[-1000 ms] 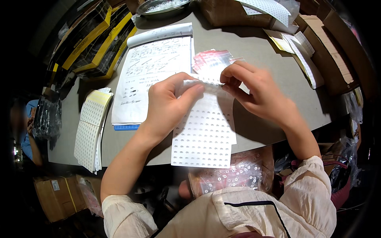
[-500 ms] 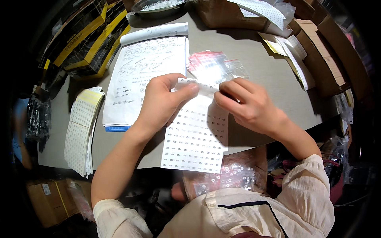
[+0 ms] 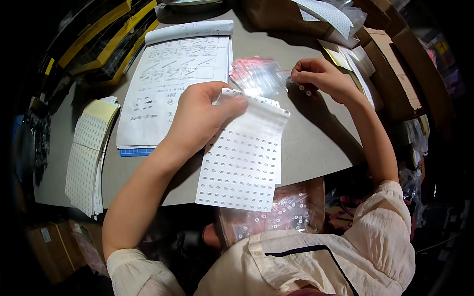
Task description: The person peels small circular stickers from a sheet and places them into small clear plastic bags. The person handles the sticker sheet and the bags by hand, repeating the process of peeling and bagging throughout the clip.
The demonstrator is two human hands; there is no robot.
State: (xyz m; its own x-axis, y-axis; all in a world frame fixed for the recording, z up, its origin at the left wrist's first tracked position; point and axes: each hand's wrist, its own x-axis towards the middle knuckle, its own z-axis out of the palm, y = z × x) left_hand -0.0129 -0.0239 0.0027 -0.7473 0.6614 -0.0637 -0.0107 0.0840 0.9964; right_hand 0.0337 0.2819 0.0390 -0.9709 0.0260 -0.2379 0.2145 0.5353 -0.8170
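Note:
My left hand [image 3: 205,111] pinches the top of a white label sheet [image 3: 239,163], thumb in front. Rows of small printed marks cover the sheet, and its upper right corner curls. Farther right, my right hand [image 3: 323,79] is closed over the table, its fingertips together beside a stack of clear zip bags [image 3: 259,74] with red edges. Small white rings [image 3: 305,91] show just below those fingertips. Whatever the right fingers pinch is too small to make out.
A handwritten pad [image 3: 173,93] lies left of the bags. More label sheets [image 3: 91,153] lie at the table's left edge. Cardboard boxes [image 3: 395,74] stand at the right. Below the table edge, a box holds bags of white rings [image 3: 286,212]. Black-and-yellow boxes [image 3: 98,44] are stacked far left.
My right hand has left the label sheet and moved right and away, to beside the zip bags. My left hand still holds the sheet, whose upper right corner now hangs free.

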